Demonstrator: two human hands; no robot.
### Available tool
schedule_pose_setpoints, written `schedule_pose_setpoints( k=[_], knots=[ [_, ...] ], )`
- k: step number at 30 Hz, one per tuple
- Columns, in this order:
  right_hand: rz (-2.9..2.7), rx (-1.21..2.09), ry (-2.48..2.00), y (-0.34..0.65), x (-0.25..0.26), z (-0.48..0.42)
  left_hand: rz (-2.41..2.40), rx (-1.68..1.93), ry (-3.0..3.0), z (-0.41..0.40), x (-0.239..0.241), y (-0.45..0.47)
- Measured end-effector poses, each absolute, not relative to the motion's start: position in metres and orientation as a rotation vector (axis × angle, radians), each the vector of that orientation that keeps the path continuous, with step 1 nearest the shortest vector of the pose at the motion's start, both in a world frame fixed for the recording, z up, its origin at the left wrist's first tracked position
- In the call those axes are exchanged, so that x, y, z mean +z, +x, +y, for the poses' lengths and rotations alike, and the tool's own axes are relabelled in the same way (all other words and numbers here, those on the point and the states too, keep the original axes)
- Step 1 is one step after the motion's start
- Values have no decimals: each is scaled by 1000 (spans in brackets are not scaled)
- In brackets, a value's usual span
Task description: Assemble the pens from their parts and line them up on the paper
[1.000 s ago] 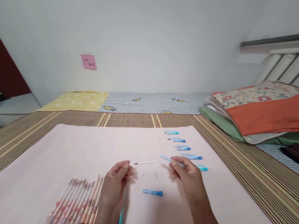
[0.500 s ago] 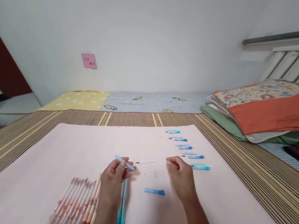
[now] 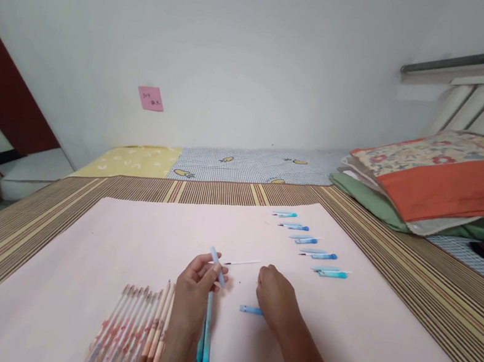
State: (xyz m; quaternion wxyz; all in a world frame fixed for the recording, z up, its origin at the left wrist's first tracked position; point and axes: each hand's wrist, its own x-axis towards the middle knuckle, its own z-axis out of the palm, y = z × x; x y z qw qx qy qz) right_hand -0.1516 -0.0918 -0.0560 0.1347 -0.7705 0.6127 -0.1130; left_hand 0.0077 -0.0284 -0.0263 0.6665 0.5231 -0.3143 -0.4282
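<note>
Left hand (image 3: 196, 279) grasps a pale-blue tube (image 3: 218, 266); right hand (image 3: 277, 295) — curled, contents unclear — is near a blue pen part (image 3: 250, 310).

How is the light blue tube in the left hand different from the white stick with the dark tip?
The light blue tube is held in the left hand, but the white stick lies on the paper. The tube is thicker than the stick. The tube looks plain light blue; the stick is white with a dark tip. Both are straight and slim.
</note>
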Motion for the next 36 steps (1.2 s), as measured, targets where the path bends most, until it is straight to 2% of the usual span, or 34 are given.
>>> schedule_pose_setpoints(
  k=[11,20,26,36],
  knots=[
    [1639,-360,-2268,-153,-55,-90,-787,-1035,1192,-28,-28,3],
    [1444,-836,-1982,-166,-46,-88,-865,-1051,1179,-26,-23,4],
    [938,-1272,-1415,-162,-9,-73,-1055,-1147,1135,-25,-19,-7],
    [899,-1345,-1420,-157,0,-62,-1106,-1249,1053,-20,-8,-16]
  ],
)
